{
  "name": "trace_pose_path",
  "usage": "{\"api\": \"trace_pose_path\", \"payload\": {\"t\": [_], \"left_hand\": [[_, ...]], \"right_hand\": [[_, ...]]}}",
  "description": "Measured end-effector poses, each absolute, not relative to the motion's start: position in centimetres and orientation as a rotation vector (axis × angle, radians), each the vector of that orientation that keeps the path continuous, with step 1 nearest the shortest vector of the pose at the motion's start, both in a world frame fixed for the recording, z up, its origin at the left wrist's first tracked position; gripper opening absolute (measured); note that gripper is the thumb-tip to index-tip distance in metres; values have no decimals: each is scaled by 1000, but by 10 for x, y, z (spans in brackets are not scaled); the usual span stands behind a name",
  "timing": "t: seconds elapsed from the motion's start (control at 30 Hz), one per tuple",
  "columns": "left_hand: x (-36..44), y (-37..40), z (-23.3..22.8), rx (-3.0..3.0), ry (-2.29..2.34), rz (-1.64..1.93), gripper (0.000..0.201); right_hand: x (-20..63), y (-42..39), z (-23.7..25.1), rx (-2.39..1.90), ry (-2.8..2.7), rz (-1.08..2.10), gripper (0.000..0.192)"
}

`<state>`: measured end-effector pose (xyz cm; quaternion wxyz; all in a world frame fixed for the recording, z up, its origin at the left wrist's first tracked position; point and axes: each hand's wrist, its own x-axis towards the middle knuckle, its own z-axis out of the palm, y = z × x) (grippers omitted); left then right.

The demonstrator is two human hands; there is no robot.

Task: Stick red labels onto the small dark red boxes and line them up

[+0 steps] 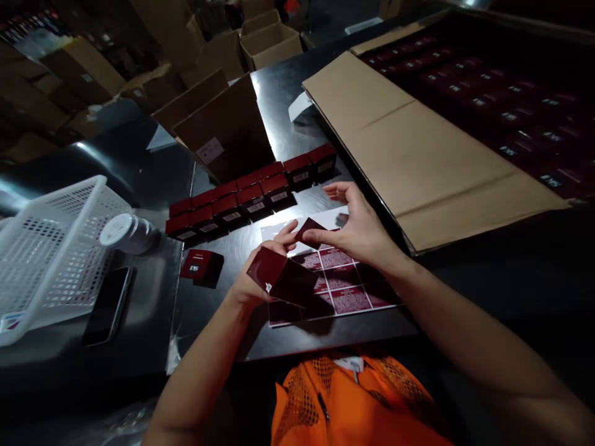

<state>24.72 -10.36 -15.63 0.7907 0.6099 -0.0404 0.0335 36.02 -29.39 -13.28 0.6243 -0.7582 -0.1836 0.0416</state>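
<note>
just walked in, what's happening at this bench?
A person in an orange mesh vest is working over a dark table. The left hand holds a dark red box, and the right hand pinches its open end flap. Under the hands lies a sheet of red labels. Two rows of closed red boxes stand behind, one loose box to the left. A white basket, a phone and a big carton of boxes sit around.

Dark red carton (pixel 281 280) with small white logo; rows of matching red boxes (pixel 253 195) bearing white labels; red-and-white label sheet (pixel 341 288); white perforated basket (pixel 51 248); orange mesh vest (pixel 353 402); plain brown cardboard (pixel 418 155).
</note>
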Motion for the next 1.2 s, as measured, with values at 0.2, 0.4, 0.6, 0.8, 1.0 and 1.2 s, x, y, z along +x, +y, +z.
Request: {"api": "trace_pose_path", "payload": {"t": [0.2, 0.4, 0.6, 0.8, 1.0, 1.2], "left_hand": [[248, -99, -152, 1337, -51, 210, 44], [249, -107, -154, 1276, -16, 261, 50], [250, -114, -155, 1061, 107, 167, 106], [252, -118, -159, 1167, 186, 174, 98], [251, -108, -151, 1709, -10, 478, 75], [245, -114, -144, 1761, 138, 529, 49]], "right_hand": [[358, -287, -135, -1343, -364, 648, 50], [359, -290, -133, -1520, -349, 127, 32], [350, -289, -135, -1316, -753, 86, 93], [326, -276, -145, -1327, -897, -10, 105], [341, -291, -139, -1475, -1164, -159, 91], [340, -306, -116, -1612, -1023, -241, 49]]}}
